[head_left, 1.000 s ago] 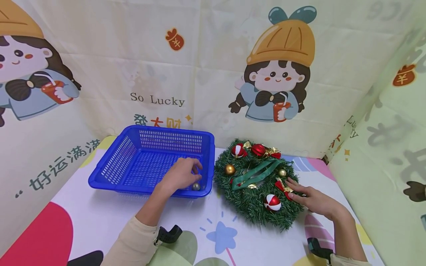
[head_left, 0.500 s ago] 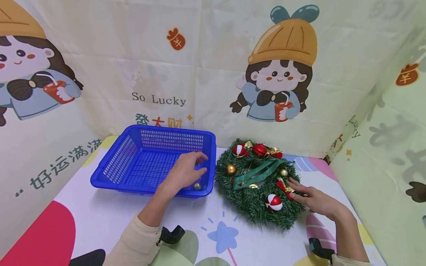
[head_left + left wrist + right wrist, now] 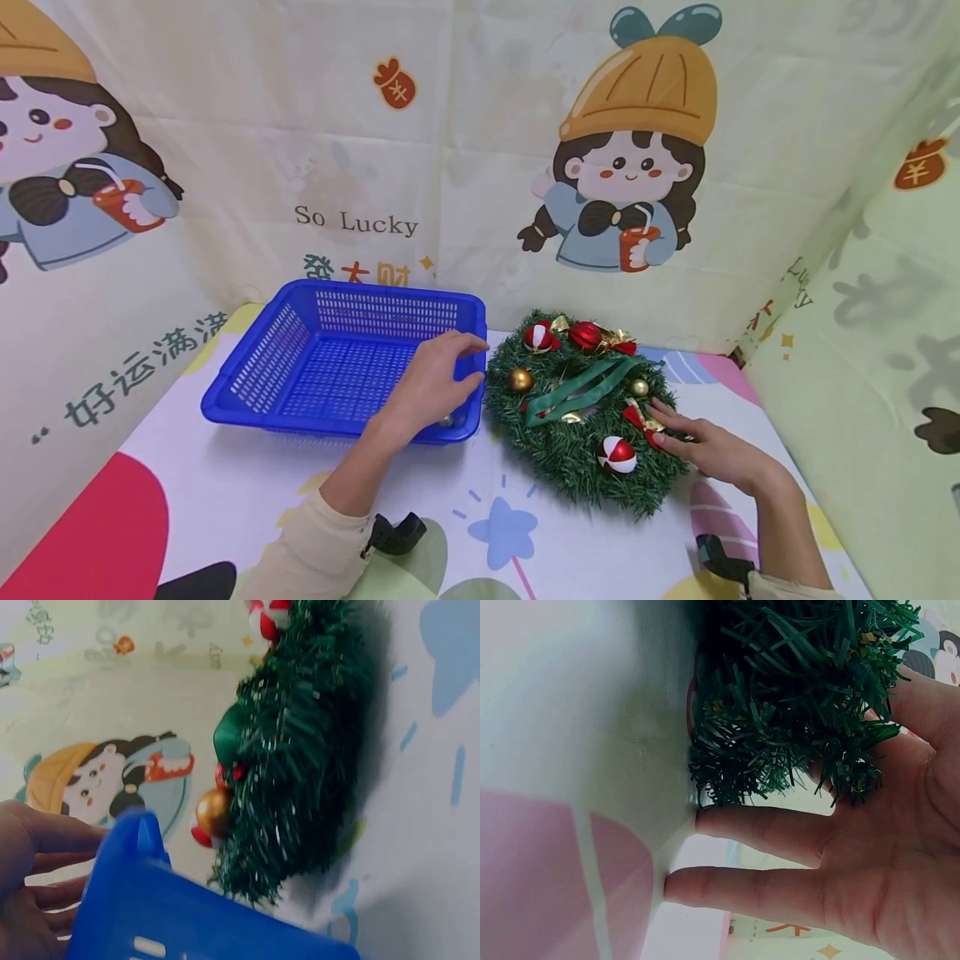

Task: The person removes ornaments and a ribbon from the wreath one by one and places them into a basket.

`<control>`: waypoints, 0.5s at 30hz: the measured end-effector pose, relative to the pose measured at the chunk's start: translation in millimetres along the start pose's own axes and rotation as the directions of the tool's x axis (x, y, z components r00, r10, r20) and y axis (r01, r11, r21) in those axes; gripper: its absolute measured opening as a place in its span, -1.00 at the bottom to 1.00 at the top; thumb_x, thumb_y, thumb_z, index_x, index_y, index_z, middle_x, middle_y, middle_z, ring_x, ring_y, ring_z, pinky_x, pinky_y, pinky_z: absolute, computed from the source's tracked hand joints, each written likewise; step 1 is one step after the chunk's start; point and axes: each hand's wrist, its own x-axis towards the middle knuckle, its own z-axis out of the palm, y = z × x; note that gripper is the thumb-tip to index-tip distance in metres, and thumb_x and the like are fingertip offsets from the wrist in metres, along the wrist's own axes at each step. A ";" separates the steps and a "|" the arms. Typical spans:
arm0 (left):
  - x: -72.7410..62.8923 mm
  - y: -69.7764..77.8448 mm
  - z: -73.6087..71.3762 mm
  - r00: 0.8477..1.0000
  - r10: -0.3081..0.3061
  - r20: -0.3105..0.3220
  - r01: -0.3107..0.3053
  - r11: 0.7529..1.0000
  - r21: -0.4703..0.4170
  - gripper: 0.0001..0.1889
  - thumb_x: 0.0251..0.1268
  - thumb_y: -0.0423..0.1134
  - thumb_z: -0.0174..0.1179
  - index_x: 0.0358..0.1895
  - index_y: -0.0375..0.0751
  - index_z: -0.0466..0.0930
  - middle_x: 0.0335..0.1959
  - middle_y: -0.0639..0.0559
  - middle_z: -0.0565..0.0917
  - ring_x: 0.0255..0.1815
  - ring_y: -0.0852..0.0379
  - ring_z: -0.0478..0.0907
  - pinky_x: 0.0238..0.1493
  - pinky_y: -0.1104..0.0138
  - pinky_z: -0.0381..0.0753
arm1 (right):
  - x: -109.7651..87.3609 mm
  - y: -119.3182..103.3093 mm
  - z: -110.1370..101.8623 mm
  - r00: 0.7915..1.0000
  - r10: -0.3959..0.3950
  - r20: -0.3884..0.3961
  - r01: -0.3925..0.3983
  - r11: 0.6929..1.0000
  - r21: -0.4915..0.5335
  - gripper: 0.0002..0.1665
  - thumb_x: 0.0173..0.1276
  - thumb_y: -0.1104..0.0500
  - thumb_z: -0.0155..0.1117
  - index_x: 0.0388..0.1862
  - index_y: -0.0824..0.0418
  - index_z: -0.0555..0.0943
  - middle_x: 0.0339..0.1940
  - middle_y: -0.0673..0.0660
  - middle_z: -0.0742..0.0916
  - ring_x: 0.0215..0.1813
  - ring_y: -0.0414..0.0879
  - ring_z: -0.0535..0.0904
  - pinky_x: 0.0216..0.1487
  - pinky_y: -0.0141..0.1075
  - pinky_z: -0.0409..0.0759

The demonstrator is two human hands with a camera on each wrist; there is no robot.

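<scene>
- Against a pale cartoon-print backdrop (image 3: 480,167): a patterned table (image 3: 468,475), with a blue basket (image 3: 337,379) on the left and a green wreath (image 3: 547,467) just beside it on the right.
- Over the basket's right end, near the rim: the left hand (image 3: 427,387), thumb and fingers parted with a gap between, released, grasping nothing.
- In the basket's near right corner, partly hidden below that hand: 1 small silver ball (image 3: 446,421).
- Touching the wreath's right side, close to a red-and-gold bow (image 3: 643,425): the right hand (image 3: 716,450), fingers straight and spread, not clenched; in the right wrist view, 2 fingers extended past the foliage.
- On the wreath, lying on the table: 2 red-and-white balls (image 3: 617,455), 1 red ball (image 3: 586,336), 2 gold balls (image 3: 521,381), and across the centre a green ribbon (image 3: 573,392).
</scene>
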 end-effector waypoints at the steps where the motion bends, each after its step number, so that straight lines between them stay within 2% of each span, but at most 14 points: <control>1: -0.4 2.1 1.1 1.000 0.014 0.004 -0.014 1.000 -0.011 -0.64 0.34 -0.35 0.39 0.18 -0.17 0.69 0.09 -0.10 0.72 0.22 -0.10 0.64 0.26 0.05 0.63 | 0.3 -0.1 0.3 1.000 -0.001 0.003 0.001 1.000 0.000 -0.20 0.62 -0.05 0.16 0.68 0.19 0.19 0.72 0.40 0.01 0.60 0.64 -0.09 0.07 0.32 0.66; 7: -1.9 14.7 8.1 0.992 0.122 0.025 -0.120 0.992 -0.046 -0.65 0.33 -0.37 0.38 0.16 -0.15 0.69 0.06 -0.02 0.71 0.11 -0.06 0.65 0.14 0.13 0.66 | 1.4 -3.1 -2.8 1.000 -0.004 -0.010 0.003 1.000 -0.025 -0.18 0.61 -0.10 0.16 0.68 0.21 0.19 0.72 0.38 0.03 0.61 0.63 -0.11 0.12 0.29 0.65; 9: -3.1 18.4 10.1 0.988 0.144 0.057 -0.141 0.989 -0.054 -0.65 0.33 -0.38 0.38 0.16 -0.16 0.68 0.06 -0.04 0.71 0.08 -0.07 0.64 0.12 0.13 0.66 | 1.4 -4.1 -3.6 1.000 -0.004 -0.013 0.003 0.999 -0.041 -0.17 0.61 -0.12 0.15 0.67 0.22 0.20 0.72 0.37 0.05 0.61 0.62 -0.11 0.19 0.32 0.60; 15: -6.5 28.2 20.2 0.964 0.192 0.184 -0.183 0.981 -0.063 -0.64 0.35 -0.37 0.38 0.19 -0.21 0.66 0.07 -0.10 0.71 0.09 -0.09 0.64 0.14 0.15 0.65 | 2.2 -2.3 -2.3 1.000 0.003 -0.002 -0.003 0.999 -0.039 -0.18 0.61 -0.10 0.15 0.68 0.21 0.19 0.72 0.37 0.04 0.61 0.64 -0.11 0.19 0.33 0.59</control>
